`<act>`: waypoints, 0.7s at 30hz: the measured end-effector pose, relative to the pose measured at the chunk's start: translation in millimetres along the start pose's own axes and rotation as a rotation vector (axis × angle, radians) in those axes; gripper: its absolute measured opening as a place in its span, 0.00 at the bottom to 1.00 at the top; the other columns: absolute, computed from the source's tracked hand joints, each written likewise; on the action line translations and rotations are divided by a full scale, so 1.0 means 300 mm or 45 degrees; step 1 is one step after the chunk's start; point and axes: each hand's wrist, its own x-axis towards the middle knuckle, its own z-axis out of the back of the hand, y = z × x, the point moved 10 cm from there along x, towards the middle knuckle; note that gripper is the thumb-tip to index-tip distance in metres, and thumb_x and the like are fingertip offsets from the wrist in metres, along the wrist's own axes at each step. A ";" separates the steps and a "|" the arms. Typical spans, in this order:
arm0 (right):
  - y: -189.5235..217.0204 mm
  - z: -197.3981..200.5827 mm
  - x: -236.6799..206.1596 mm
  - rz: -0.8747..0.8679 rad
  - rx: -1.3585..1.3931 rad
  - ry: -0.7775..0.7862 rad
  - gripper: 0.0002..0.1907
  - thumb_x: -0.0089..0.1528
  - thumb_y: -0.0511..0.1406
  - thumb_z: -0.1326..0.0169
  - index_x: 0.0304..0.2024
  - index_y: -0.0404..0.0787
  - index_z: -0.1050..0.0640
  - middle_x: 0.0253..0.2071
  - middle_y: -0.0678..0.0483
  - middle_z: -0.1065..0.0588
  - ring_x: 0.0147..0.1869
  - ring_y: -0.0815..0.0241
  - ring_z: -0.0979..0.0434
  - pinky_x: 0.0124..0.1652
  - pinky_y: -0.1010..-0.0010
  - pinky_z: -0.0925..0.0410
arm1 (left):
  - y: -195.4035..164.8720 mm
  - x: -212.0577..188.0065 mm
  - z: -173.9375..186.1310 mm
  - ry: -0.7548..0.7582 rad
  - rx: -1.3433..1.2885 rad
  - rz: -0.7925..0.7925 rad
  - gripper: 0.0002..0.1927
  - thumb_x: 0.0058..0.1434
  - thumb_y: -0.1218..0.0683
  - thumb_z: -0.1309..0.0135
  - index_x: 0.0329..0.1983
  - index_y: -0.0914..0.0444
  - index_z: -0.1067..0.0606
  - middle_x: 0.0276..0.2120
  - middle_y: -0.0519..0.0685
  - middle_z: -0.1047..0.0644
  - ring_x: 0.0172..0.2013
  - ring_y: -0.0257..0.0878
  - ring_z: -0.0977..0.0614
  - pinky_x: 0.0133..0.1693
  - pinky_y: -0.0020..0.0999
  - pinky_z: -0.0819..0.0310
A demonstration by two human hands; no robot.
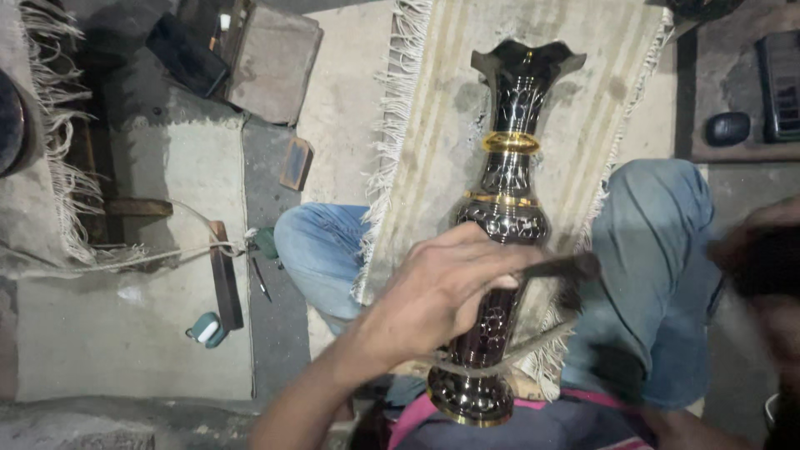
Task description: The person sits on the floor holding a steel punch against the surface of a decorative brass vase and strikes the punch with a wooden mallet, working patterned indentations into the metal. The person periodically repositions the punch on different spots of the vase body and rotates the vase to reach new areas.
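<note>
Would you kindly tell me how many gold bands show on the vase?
3: one on the vase neck, one at the shoulder, one around the base. The left hand may hide more.

Dim concrete floor (125,350) with a pale fringed rug (433,108), a flat stone slab (275,62) and scattered clutter.

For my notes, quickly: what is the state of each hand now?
Left hand: closed on a thin dark tool, against the vase.
Right hand: blurred, cannot be told.
</note>
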 end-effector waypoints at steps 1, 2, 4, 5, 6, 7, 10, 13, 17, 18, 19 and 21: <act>-0.007 0.011 -0.061 -0.017 0.033 -0.029 0.19 0.70 0.42 0.49 0.59 0.39 0.27 0.48 0.49 0.25 0.49 0.57 0.23 0.49 0.65 0.29 | 0.001 0.021 -0.011 0.079 0.048 -0.030 0.26 0.57 0.68 0.46 0.60 0.61 0.24 0.41 0.51 0.19 0.41 0.48 0.20 0.45 0.40 0.24; -0.021 0.016 -0.108 -0.047 0.061 -0.081 0.20 0.70 0.42 0.49 0.60 0.39 0.27 0.48 0.50 0.25 0.50 0.58 0.23 0.50 0.65 0.29 | -0.001 0.039 -0.027 0.159 0.095 -0.056 0.26 0.59 0.68 0.46 0.60 0.60 0.24 0.39 0.49 0.19 0.39 0.46 0.21 0.43 0.40 0.24; -0.058 0.014 -0.170 -0.136 0.109 -0.164 0.20 0.70 0.42 0.48 0.60 0.39 0.28 0.49 0.50 0.25 0.51 0.59 0.23 0.51 0.66 0.30 | -0.016 0.050 -0.054 0.301 0.146 -0.115 0.25 0.60 0.67 0.47 0.60 0.57 0.23 0.36 0.47 0.19 0.39 0.44 0.21 0.42 0.40 0.24; -0.090 0.003 -0.187 -0.235 0.273 -0.178 0.20 0.70 0.42 0.48 0.60 0.39 0.28 0.49 0.51 0.25 0.52 0.60 0.23 0.51 0.67 0.30 | -0.024 0.051 -0.056 0.368 0.172 -0.172 0.26 0.60 0.67 0.47 0.61 0.57 0.23 0.37 0.47 0.19 0.41 0.44 0.21 0.44 0.41 0.24; -0.122 -0.011 -0.210 -0.343 0.486 -0.193 0.20 0.70 0.42 0.48 0.61 0.39 0.28 0.49 0.51 0.25 0.52 0.60 0.23 0.52 0.67 0.30 | -0.030 0.052 -0.062 0.438 0.200 -0.236 0.26 0.60 0.66 0.47 0.61 0.56 0.24 0.37 0.46 0.19 0.43 0.44 0.21 0.46 0.41 0.23; -0.158 -0.042 -0.224 -0.480 0.919 -0.220 0.20 0.70 0.44 0.49 0.60 0.41 0.27 0.50 0.55 0.24 0.54 0.64 0.23 0.54 0.69 0.30 | -0.020 0.061 -0.076 0.499 0.218 -0.241 0.25 0.61 0.67 0.49 0.60 0.55 0.23 0.38 0.45 0.18 0.41 0.41 0.21 0.42 0.40 0.24; 0.031 -0.005 -0.213 0.121 0.056 -0.212 0.25 0.63 0.37 0.44 0.61 0.37 0.28 0.50 0.48 0.24 0.53 0.51 0.24 0.54 0.59 0.30 | 0.010 0.059 -0.120 0.648 0.190 -0.228 0.28 0.61 0.68 0.53 0.60 0.52 0.22 0.39 0.42 0.17 0.37 0.37 0.21 0.34 0.35 0.25; 0.246 -0.090 -0.262 0.738 -0.811 -0.179 0.32 0.56 0.29 0.39 0.62 0.32 0.30 0.51 0.41 0.25 0.52 0.39 0.24 0.54 0.49 0.30 | 0.030 0.061 -0.076 0.485 0.108 -0.230 0.27 0.59 0.65 0.51 0.62 0.53 0.23 0.39 0.44 0.17 0.39 0.38 0.21 0.35 0.34 0.25; 0.244 -0.101 -0.166 0.220 0.048 -0.028 0.39 0.57 0.23 0.45 0.73 0.35 0.32 0.59 0.45 0.26 0.60 0.53 0.25 0.61 0.63 0.31 | 0.049 -0.006 0.046 -0.140 0.026 -0.026 0.19 0.67 0.61 0.44 0.61 0.64 0.26 0.42 0.52 0.19 0.42 0.40 0.18 0.45 0.34 0.21; 0.268 -0.107 -0.149 0.164 0.186 -0.012 0.39 0.57 0.23 0.47 0.73 0.36 0.33 0.61 0.46 0.27 0.63 0.55 0.25 0.63 0.64 0.30 | 0.063 -0.050 0.058 -0.288 -0.006 0.111 0.18 0.67 0.61 0.44 0.60 0.67 0.27 0.42 0.54 0.19 0.42 0.40 0.17 0.45 0.33 0.20; 0.294 -0.115 -0.131 0.107 0.323 0.006 0.40 0.57 0.22 0.49 0.73 0.37 0.35 0.63 0.47 0.28 0.65 0.57 0.25 0.65 0.65 0.30 | 0.074 -0.085 0.045 -0.377 -0.092 0.211 0.17 0.67 0.61 0.44 0.59 0.68 0.27 0.42 0.54 0.19 0.42 0.40 0.16 0.44 0.33 0.19; 0.383 -0.131 -0.110 0.102 0.091 0.131 0.44 0.53 0.20 0.50 0.74 0.37 0.39 0.65 0.44 0.30 0.67 0.53 0.27 0.63 0.64 0.33 | 0.108 -0.136 -0.001 -0.542 -0.257 0.381 0.14 0.67 0.62 0.43 0.55 0.70 0.26 0.42 0.55 0.19 0.42 0.39 0.14 0.44 0.32 0.16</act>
